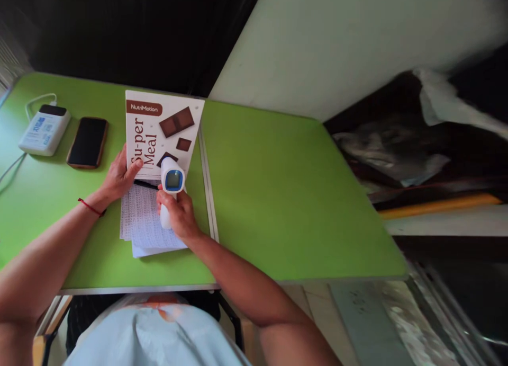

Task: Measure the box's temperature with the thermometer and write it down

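My right hand [178, 212] grips a white infrared thermometer [171, 181] with a blue-rimmed display, its head pointing at a white "NutriMotion Su-per Meal" box [159, 127] printed with chocolate pieces. My left hand [119, 176] rests on the box's near left edge, thumb on its face. Under both hands lies a stack of printed paper sheets [143, 225], and a black pen [145, 185] lies across the top of the sheets beside the box edge.
A dark phone [88, 142] and a white power bank [44, 129] with a white cable lie at the left of the green table [278, 196]. A metal seam [207, 180] splits the tabletop. Cluttered bags and boards sit on the floor to the right.
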Tool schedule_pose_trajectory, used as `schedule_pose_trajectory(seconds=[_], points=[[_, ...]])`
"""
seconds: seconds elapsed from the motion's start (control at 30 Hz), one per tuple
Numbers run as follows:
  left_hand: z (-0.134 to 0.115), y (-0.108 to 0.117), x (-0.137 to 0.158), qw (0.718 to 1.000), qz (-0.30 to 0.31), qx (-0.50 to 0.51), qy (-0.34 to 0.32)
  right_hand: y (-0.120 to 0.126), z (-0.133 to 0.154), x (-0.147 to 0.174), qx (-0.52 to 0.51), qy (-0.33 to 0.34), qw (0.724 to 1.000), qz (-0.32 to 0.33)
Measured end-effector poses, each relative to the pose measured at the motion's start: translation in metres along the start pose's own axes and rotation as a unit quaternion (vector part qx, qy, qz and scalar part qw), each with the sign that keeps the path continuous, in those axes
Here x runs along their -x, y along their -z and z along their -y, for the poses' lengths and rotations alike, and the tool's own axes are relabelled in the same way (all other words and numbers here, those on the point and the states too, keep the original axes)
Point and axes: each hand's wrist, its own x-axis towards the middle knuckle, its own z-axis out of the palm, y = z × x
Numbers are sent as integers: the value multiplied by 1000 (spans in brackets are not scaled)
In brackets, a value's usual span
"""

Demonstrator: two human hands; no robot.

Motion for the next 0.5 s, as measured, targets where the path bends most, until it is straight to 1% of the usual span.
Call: schedule_pose_trajectory(seconds=[0.1,0.2,0.5], points=[[-2,1,-1,1000,-1,0,-10,1,-5,-1,21,32,999,2],[-4,2,-1,1000,-1,-2,-15,0,-9,-2,24,46,999,6],[-1,1,-2,1000,-3,-6,-24,-1,-7,-2,1,20,1000,-4]])
